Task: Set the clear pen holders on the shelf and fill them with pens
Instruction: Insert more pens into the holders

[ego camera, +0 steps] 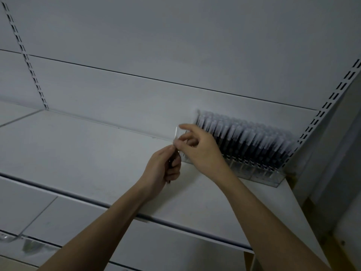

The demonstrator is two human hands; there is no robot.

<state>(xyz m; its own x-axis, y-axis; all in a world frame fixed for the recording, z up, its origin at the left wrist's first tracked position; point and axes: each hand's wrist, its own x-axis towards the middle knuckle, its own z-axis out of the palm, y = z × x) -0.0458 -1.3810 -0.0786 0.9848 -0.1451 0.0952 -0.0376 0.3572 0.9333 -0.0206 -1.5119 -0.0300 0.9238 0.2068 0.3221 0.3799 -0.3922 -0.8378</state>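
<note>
— What did we have under us in the head view?

— A pale grey shelf [78, 153], broad and flat, with a dark channel along its front lip. Behind it rose a plain back panel [175, 45] crossed by one thin dark seam, and slotted uprights [25, 55] ran up it at the left and at the far right. The light was dim and even. Lower down we saw the front of another shelf tier [58, 222], and at the right edge a bit of wooden framing [310, 208].

— And on the shelf itself?

— In the back right corner stood the clear pen holders [259, 173], touching the back panel, packed with pens [250, 137] – dark barrels, frosted caps, all leaning toward the wall. Just left of that block was one more clear holder [182, 151], hard to make out because our hands covered most of it.

— The hands, then?

— Our left hand [164, 169] was curled round a small bunch of dark pens, their tips poking out below the fist. Our right hand [199, 149] pinched the top of one pen [175, 136] between thumb and middle finger, the index finger stretched out above – it met the left hand right over the holder's near-left corner. Both forearms crossed the shelf's front lip and hid part of it.

— Was that pen in the holder?

— We could not tell; the clear wall and the fingers blurred together.
</note>
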